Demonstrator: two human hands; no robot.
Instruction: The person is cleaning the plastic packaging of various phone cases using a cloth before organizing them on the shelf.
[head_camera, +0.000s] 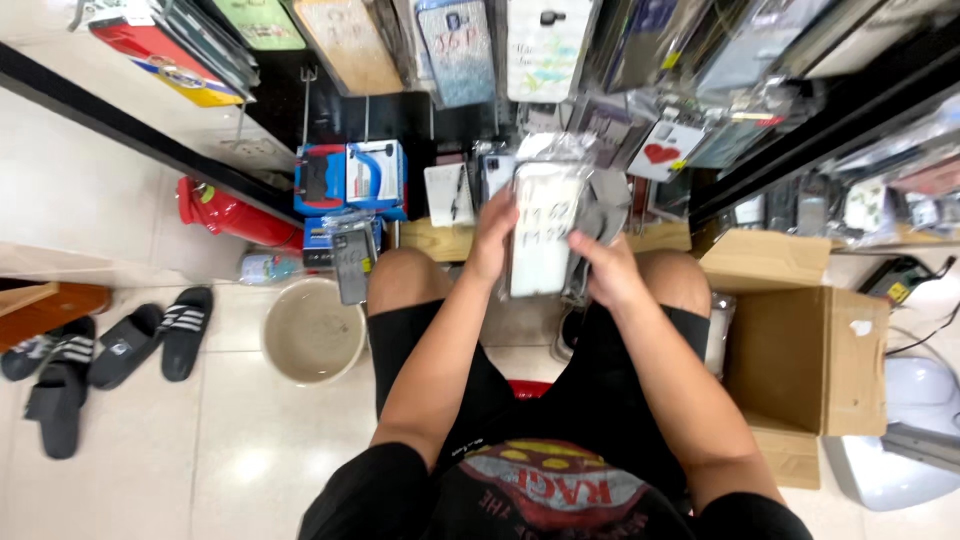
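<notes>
Holding a clear-bagged white phone case (543, 232) over our knees, we grasp it with the left hand (492, 240) and right hand (610, 272). Sorting appears midway: more packets (600, 205) wait behind, the cardboard box (805, 360) stands open alongside.

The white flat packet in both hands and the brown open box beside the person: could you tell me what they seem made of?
White flat packet: likely clear glossy plastic film over a white card; its edges glint. Brown open box: matte corrugated cardboard, with folded flaps.
</notes>
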